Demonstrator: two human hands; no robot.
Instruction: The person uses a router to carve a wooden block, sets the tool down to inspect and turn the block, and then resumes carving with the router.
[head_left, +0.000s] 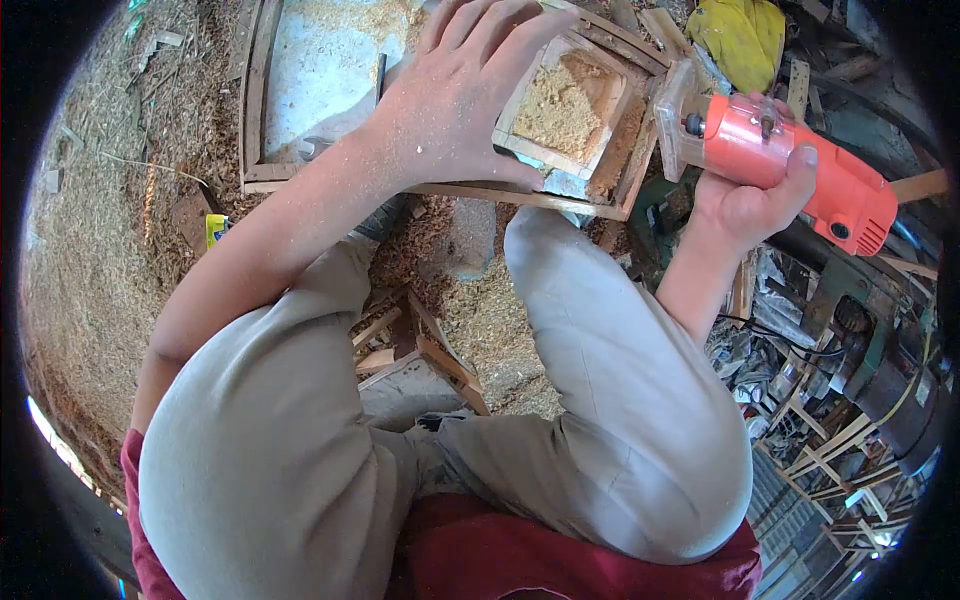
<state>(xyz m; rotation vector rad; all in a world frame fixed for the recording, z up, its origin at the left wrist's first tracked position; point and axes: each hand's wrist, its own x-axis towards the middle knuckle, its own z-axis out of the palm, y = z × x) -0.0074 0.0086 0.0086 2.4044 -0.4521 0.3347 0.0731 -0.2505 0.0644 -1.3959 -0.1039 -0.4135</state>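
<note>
A red power tool [840, 185] with a clear base lies in my right hand [745, 205], its fingers wrapped round the body beside the wooden tray's right edge. My left hand [465, 95] is spread over the tray, fingers apart, at the left side of a small square wooden frame [507, 125]. Whether its fingertips touch the frame I cannot tell. Sawdust [560, 110] fills the inside of the small frame. Both sit within the larger wood-rimmed tray [256, 100], which has a pale blue base.
A wrench [312, 148] lies in the tray's lower left. Yellow cloth [738, 40] is at the upper right. Wood shavings [500, 330] and offcuts cover the ground between my legs. Machinery [850, 320], cables and wooden pieces crowd the right side.
</note>
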